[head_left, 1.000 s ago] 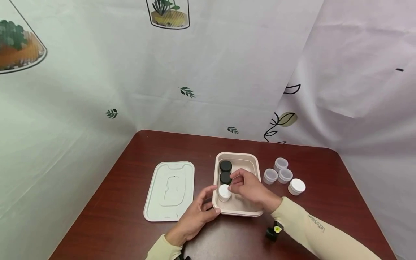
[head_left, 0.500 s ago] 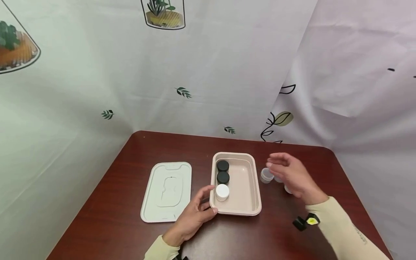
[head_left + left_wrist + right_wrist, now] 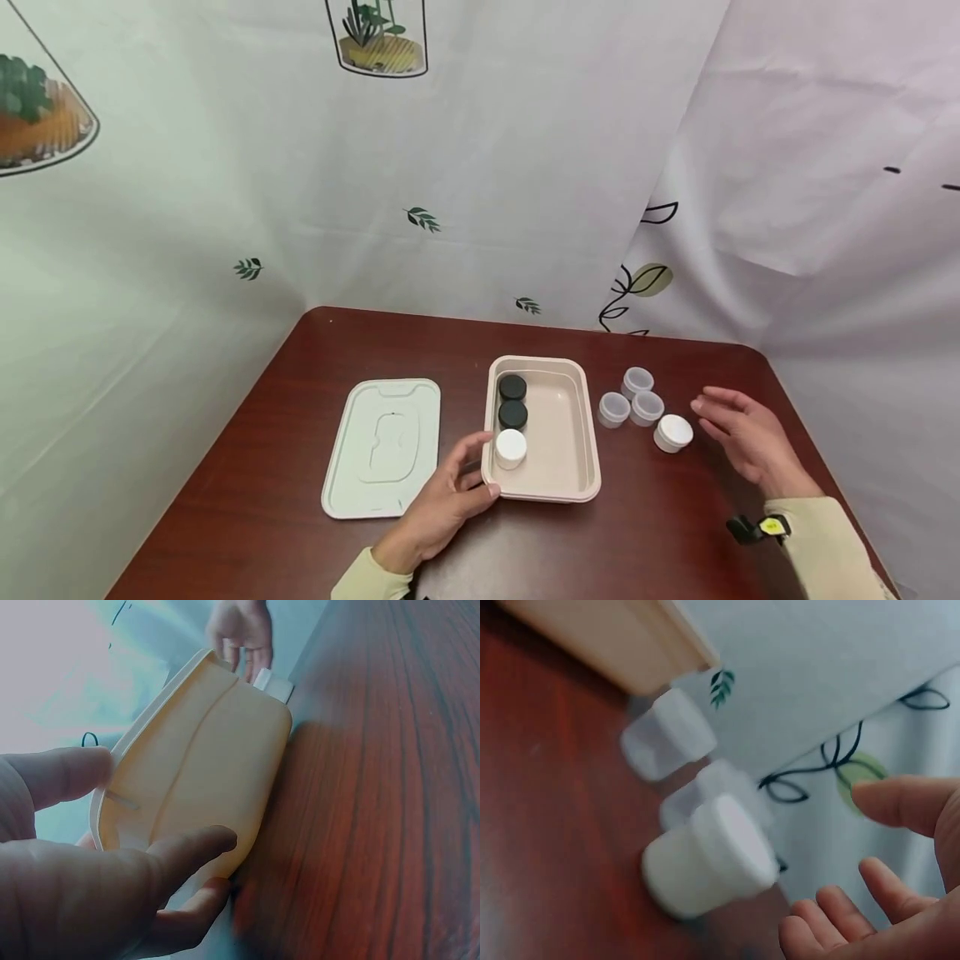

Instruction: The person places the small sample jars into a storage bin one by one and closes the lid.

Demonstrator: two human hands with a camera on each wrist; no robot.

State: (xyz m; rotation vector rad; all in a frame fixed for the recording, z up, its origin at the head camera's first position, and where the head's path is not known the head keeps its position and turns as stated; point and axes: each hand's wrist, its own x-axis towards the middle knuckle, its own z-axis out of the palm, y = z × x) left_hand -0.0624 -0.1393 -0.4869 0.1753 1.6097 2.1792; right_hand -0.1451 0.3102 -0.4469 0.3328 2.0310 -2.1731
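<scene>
My left hand (image 3: 442, 504) grips the near left corner of a beige plastic tray (image 3: 581, 417), its fingers along the left side and thumb at the front. In the left wrist view, fingertips lie against the tray wall (image 3: 217, 765). Two black-lidded jars (image 3: 513, 387) and a white-lidded jar (image 3: 511, 448) form a column along the tray's left side. Over on the right, my right hand (image 3: 750, 437) holds nothing, its fingers spread just beside another white jar (image 3: 672, 433). That jar (image 3: 705, 862) is below the thumb's level in the right wrist view, apart from the fingers.
Three translucent jars (image 3: 647, 407) with frosted lids cluster between the tray and the white jar. A pale flat lid (image 3: 386, 446) lies left of the tray on the dark red wooden table (image 3: 450, 350). White patterned cloth (image 3: 487, 167) hangs behind the table.
My right hand has left the white-lidded jar inside the tray and moved right, past the translucent jars, to beside the outer white jar. My left hand has stayed on the tray corner.
</scene>
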